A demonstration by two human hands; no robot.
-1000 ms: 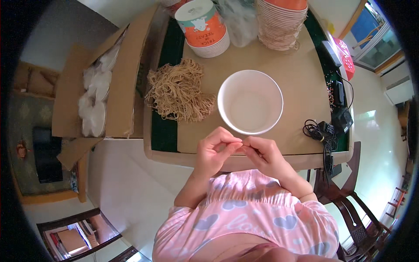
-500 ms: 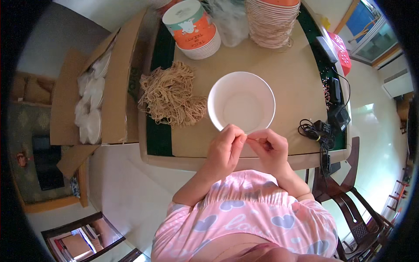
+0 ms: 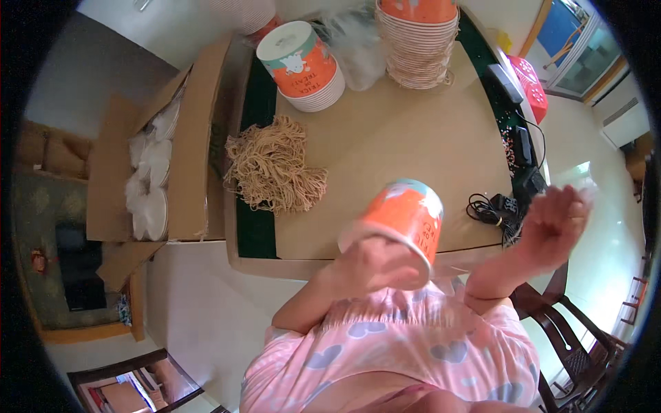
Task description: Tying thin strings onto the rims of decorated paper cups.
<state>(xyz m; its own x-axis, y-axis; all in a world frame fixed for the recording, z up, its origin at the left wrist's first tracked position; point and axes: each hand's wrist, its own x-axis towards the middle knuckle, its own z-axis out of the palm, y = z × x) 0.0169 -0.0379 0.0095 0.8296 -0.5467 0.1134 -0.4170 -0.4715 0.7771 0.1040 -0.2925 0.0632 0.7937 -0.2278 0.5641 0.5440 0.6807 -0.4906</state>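
Note:
An orange paper bucket [image 3: 406, 213] with a teal base band and printed pattern is tipped in front of me at the table's near edge, its open end toward me. My left hand [image 3: 375, 265] grips it at the rim, slightly blurred. Out to the right, beyond the table's edge, my right hand [image 3: 554, 224] is raised with curled fingers, apart from the bucket. A faint whitish blur shows by its fingertips; what it is cannot be made out. Left of the bucket lies a loose heap of tan cords [image 3: 275, 165].
Behind the cords stand upside-down nested buckets [image 3: 303, 69]. A tall stack of buckets with cords [image 3: 420, 48] and a clear plastic bag [image 3: 358, 55] are at the back. An open carton [image 3: 200, 144] of white lids sits left; black cables [image 3: 492, 208] lie right.
The bucket, standing upright on the table before, is now lifted and tipped toward me in my left hand. My right hand has swung away to the right from beside my left.

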